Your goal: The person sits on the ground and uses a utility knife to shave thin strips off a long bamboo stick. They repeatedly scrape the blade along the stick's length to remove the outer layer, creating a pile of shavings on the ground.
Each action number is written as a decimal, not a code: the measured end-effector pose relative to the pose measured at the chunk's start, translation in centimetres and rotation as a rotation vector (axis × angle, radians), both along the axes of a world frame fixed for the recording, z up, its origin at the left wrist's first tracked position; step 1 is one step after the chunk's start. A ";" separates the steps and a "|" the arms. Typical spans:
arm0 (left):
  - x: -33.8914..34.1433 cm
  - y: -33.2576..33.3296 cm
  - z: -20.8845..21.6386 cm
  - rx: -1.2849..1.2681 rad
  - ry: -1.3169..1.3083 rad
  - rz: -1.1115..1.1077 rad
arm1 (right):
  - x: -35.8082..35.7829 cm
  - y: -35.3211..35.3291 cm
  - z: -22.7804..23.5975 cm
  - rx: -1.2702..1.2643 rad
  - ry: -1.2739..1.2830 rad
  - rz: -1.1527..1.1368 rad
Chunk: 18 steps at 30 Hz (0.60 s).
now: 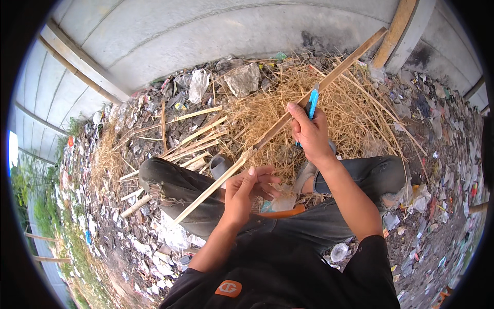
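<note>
My right hand (310,129) is closed round a blue and black utility knife (313,102), just beyond the middle of the picture. Its blade lies against a long bamboo strip (280,123), which slants from the far right down to my left thigh. The strip's far stretch is brown; its near stretch looks pale and shaved, with a rough spot where the two meet. Beside that pale part is my left hand (249,190), open with its fingers apart and not visibly gripping anything. Whether my right fingers also touch the strip is hard to see.
Dry shavings (345,108) are heaped beyond my feet. Several split bamboo pieces (193,136) lie to the left, near a grey rock (243,80). An orange object (288,211) is partly hidden between my legs (175,180). Litter covers the ground before a concrete wall (206,31).
</note>
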<state>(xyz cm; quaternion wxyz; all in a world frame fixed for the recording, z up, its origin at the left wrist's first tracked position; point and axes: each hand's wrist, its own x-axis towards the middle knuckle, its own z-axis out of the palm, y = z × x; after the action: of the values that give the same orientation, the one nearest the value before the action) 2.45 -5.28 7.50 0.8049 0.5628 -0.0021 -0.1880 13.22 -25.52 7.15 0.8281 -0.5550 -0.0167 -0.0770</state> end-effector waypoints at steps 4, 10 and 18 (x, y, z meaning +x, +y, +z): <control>-1.7 1.6 1.5 0.668 -1.032 0.270 | 0.2 -1.3 0.5 0.007 0.034 -0.051; 0.6 1.3 2.3 0.879 -0.766 0.293 | 0.0 -1.4 1.2 0.005 0.084 0.001; 1.2 0.8 1.2 0.798 -0.462 0.118 | -0.9 -0.2 0.6 -0.458 -0.015 0.049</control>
<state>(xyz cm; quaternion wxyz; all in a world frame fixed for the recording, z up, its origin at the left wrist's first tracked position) 3.61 -4.44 8.71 0.5130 0.8549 -0.0769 0.0024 12.29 -25.77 7.78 0.6820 -0.7273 -0.0535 -0.0551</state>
